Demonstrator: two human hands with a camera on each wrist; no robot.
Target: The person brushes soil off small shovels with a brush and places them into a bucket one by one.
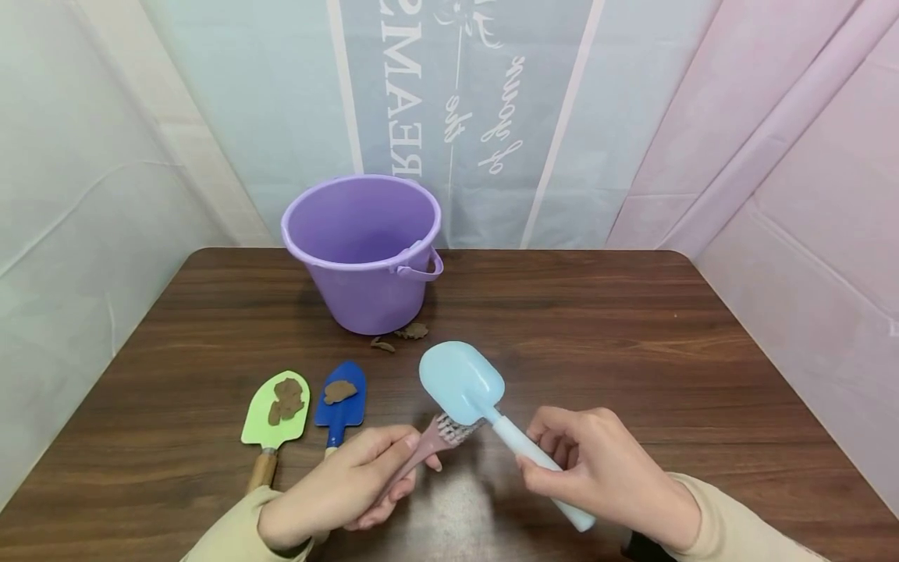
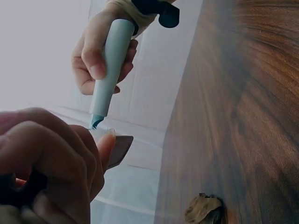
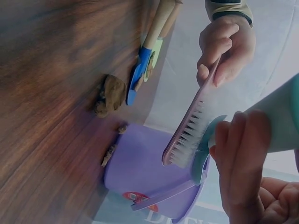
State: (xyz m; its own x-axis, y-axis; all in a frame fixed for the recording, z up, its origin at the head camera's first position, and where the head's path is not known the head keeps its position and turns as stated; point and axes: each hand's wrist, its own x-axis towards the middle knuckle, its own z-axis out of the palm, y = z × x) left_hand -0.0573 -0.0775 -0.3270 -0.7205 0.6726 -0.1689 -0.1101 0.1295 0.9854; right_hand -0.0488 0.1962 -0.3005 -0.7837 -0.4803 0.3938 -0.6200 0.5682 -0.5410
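Two tools are in hand on my feed: a light-blue toy shovel (image 1: 456,378) and a pink-handled brush (image 1: 428,446). Shovel is up off the table (image 1: 632,336), between its left and right edges, well apart from the back edge, blade toward the back-left corner. Brush bristles sit at the blade by the neck, partly hidden behind it on the head cam; I can't confirm actual contact.

Right hand (image 1: 597,460): thumb and fingertips closed on the shovel's white handle, tilted. Left hand (image 1: 361,476): fingers curled round the brush handle, thumb on top, firm wrap.

Just left of the left hand I've got a blue shovel (image 1: 347,412), blade flat on the table with a brown flake (image 1: 340,391) on it. Beside that, nearer the left edge, a green shovel (image 1: 263,417), wooden handle, more brown pieces (image 1: 288,400) on its blade.

Further out: purple bucket (image 1: 372,300) upright near the back edge, left of middle, its handle hanging at the side. Loose brown bits (image 1: 414,331) lie by its base. Printed backdrop cloth (image 1: 492,211) hangs behind the back edge.
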